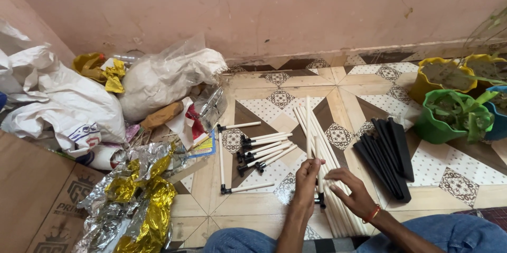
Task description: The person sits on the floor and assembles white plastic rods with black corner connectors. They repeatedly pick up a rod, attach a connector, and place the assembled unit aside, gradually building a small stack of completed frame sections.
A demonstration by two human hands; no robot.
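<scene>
cream stick (pixel 308 126) upright, black-tipped, over stick pile (pixel 327 179)
</scene>
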